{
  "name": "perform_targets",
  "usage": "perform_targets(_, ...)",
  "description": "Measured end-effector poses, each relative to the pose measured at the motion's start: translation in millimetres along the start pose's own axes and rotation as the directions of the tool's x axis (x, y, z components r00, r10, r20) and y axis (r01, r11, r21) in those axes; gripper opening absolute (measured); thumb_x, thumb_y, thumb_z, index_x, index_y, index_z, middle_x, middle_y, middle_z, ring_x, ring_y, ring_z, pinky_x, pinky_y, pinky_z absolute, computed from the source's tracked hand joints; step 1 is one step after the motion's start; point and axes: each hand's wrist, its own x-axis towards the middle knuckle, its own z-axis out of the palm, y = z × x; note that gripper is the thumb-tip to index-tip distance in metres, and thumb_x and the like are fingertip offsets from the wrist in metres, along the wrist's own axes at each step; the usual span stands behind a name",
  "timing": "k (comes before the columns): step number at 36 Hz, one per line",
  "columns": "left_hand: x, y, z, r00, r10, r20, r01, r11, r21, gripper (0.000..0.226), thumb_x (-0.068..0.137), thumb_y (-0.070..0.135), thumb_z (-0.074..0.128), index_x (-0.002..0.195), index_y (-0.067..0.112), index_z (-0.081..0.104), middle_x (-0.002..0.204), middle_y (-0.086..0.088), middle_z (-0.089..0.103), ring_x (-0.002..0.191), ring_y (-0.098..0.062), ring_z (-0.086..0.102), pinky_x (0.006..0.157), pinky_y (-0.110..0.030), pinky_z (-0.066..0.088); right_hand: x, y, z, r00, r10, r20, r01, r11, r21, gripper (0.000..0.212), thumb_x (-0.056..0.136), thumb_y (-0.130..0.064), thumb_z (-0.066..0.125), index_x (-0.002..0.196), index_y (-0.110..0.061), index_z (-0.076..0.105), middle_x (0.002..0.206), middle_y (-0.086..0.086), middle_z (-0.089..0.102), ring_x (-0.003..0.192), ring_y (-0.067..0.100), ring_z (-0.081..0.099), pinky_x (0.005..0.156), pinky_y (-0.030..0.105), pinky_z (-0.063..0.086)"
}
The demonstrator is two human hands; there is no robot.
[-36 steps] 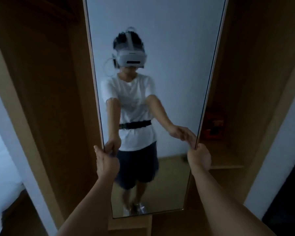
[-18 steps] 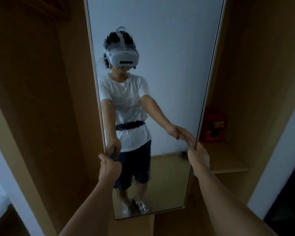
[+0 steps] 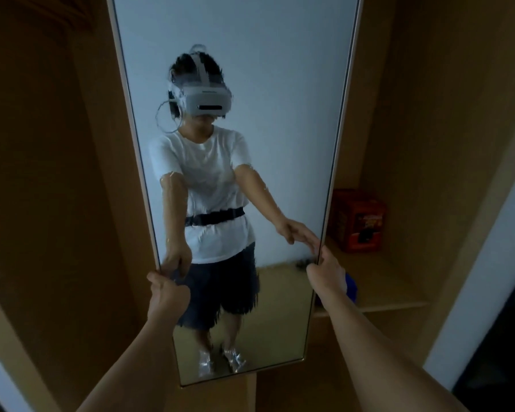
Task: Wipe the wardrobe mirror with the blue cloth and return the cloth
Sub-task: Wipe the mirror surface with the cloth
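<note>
Clearly the wiping has not begun, judging by how things lie. Both hands are on the mirror (image 3: 235,144) itself: the left hand (image 3: 167,292) grips its left edge low down, fingers curled round the frame, and the right hand (image 3: 324,269) holds the right edge at about the same height, fingers wrapped behind it. Neither hand carries the cloth (image 3: 350,288). A patch of blue shows just beyond the right wrist, lying on the shelf (image 3: 393,289) inside the wardrobe; this looks like the cloth, though most of it is hidden by the arm. A red box (image 3: 359,220) stands farther back on the same shelf. The glass appears streaked or smeared across the reflection, so it probably wants cleaning, but blur may account for some of that. What is left, I judge, is nearly everything: settle the mirror, pick up the cloth, wipe, and put the cloth back.
</note>
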Motion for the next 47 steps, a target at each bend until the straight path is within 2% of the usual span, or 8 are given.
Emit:
perform_targets(12, -2, -8, 16, 0.999, -0.006, -0.038, 0.005, 1.0, -0.021, 0.075, 0.087, 0.005, 0.045, 0.146, 0.018, -0.001, 0.152, -0.014, 0.019, 0.129, -0.042, 0.036, 0.096, -0.049, 0.04, 10, 12, 14, 0.993, -0.052, -0.107, 0.05, 0.999, -0.017, 0.066, 0.088, -0.012, 0.053, 0.148, -0.022, 0.028, 0.149, 0.002, 0.037, 0.131, 0.025, 0.04, 0.097, 0.046, 0.045)
perform_targets(17, -20, -31, 41, 0.974, -0.225, -0.025, 0.223, 0.973, -0.061, 0.076, 0.087, 0.008, 0.052, 0.146, 0.017, 0.007, 0.149, -0.018, 0.022, 0.127, -0.043, 0.036, 0.097, -0.051, 0.04, 10, 17, 15, 0.989, -0.09, -0.114, 0.079, 0.992, -0.096, 0.068, 0.089, -0.015, 0.055, 0.149, -0.024, 0.024, 0.148, 0.001, 0.037, 0.129, 0.024, 0.041, 0.093, 0.041, 0.047)
perform_targets(21, -44, -42, 63, 0.93, -0.362, 0.071, 0.35, 0.926, 0.141, 0.058, 0.093, 0.019, 0.044, 0.143, 0.002, 0.02, 0.144, -0.02, 0.03, 0.125, -0.037, 0.037, 0.102, -0.044, 0.037, 5, 27, 11, 0.992, -0.061, -0.109, 0.04, 0.982, -0.185, 0.068, 0.09, -0.021, 0.058, 0.149, -0.024, 0.024, 0.148, 0.001, 0.038, 0.129, 0.023, 0.041, 0.091, 0.037, 0.044)
perform_targets(27, -81, -35, 97, 0.942, 0.048, 0.332, -0.174, 0.916, 0.362, 0.032, 0.094, 0.018, 0.041, 0.124, 0.011, 0.046, 0.122, -0.01, 0.051, 0.107, -0.025, 0.053, 0.09, -0.038, 0.048, -5, 62, -8, 0.998, 0.036, -0.061, -0.054, 0.937, -0.346, 0.061, 0.092, -0.027, 0.054, 0.147, -0.024, 0.028, 0.147, 0.001, 0.038, 0.129, 0.024, 0.04, 0.101, 0.04, 0.041)
perform_targets(35, -128, 15, 168, 0.666, 0.491, 0.562, -0.716, 0.632, 0.297, 0.038, 0.093, 0.02, 0.048, 0.13, 0.026, 0.04, 0.129, 0.002, 0.043, 0.107, -0.016, 0.052, 0.085, -0.033, 0.052, 14, 108, -35, 0.991, 0.026, 0.131, 0.064, 0.767, -0.638, 0.061, 0.094, -0.035, 0.05, 0.148, -0.026, 0.023, 0.148, 0.001, 0.033, 0.132, 0.025, 0.035, 0.103, 0.039, 0.036)
perform_targets(42, -146, 65, 254, 0.583, 0.466, 0.665, -0.753, 0.618, 0.227, 0.058, 0.092, 0.011, 0.042, 0.145, 0.024, 0.023, 0.149, 0.0, 0.024, 0.131, -0.02, 0.035, 0.099, -0.034, 0.043, 61, 137, -46, 0.966, -0.013, 0.257, 0.208, 0.627, -0.751, 0.073, 0.095, -0.022, 0.05, 0.152, -0.024, 0.005, 0.159, 0.003, 0.009, 0.145, 0.03, 0.009, 0.116, 0.044, 0.017)
perform_targets(45, -141, 78, 282, 0.634, 0.358, 0.685, -0.658, 0.715, 0.235, 0.063, 0.095, 0.015, 0.038, 0.15, 0.021, 0.008, 0.155, -0.004, 0.011, 0.138, -0.024, 0.027, 0.106, -0.034, 0.035, 84, 144, -44, 0.943, -0.119, 0.312, 0.326, 0.534, -0.78, 0.079, 0.093, -0.024, 0.054, 0.152, -0.022, 0.003, 0.159, 0.005, 0.006, 0.145, 0.031, 0.002, 0.117, 0.045, 0.011)
perform_targets(47, -136, 85, 297, 0.71, 0.276, 0.648, -0.52, 0.826, 0.218, 0.065, 0.097, 0.019, 0.04, 0.15, 0.018, 0.002, 0.155, -0.008, 0.01, 0.131, -0.024, 0.037, 0.093, -0.029, 0.041, 100, 147, -40, 0.919, -0.18, 0.35, 0.393, 0.478, -0.786, 0.085, 0.089, -0.03, 0.059, 0.152, -0.022, 0.003, 0.158, 0.006, 0.005, 0.144, 0.033, 0.004, 0.115, 0.045, 0.012)
